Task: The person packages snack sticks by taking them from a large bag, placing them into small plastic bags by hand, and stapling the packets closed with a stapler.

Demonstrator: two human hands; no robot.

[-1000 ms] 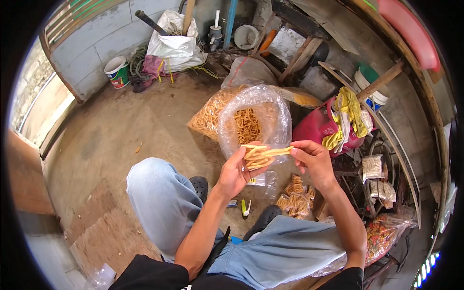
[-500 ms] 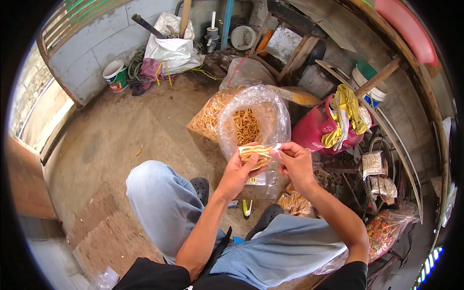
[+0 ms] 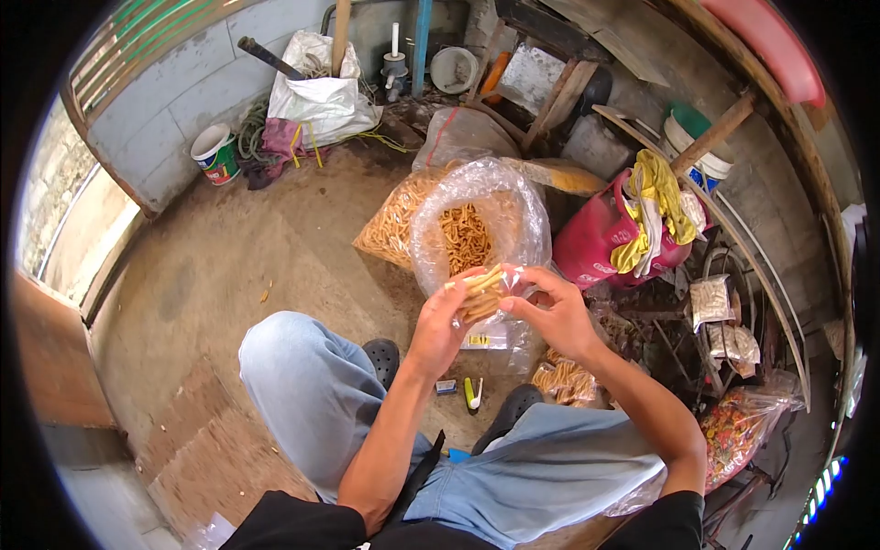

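A small clear bag of snack sticks (image 3: pixel 482 295) is held up between both hands, above the big bag. My left hand (image 3: pixel 442 321) is closed around the bag's left side. My right hand (image 3: pixel 555 313) pinches its right end between thumb and fingers. Just beyond stands a large open plastic bag (image 3: pixel 429 225) with brown snack sticks (image 3: pixel 466 240) inside. On the floor below lie a green stapler (image 3: pixel 473 394) and a small blue box (image 3: pixel 445 387). Several filled snack packs (image 3: pixel 565 380) lie right of my foot.
A magenta tub (image 3: pixel 596 240) with yellow cloths (image 3: pixel 656 206) stands at the right. A bag of colourful snacks (image 3: pixel 747 426) rests lower right. Along the back wall are a paint bucket (image 3: pixel 216 156), a white sack (image 3: pixel 316 105) and a wooden frame (image 3: pixel 559 101).
My right hand has shifted its hold on the small bag's end, its fingers now more spread along the plastic. The small bag has turned slightly and tilts more. The view has moved a little.
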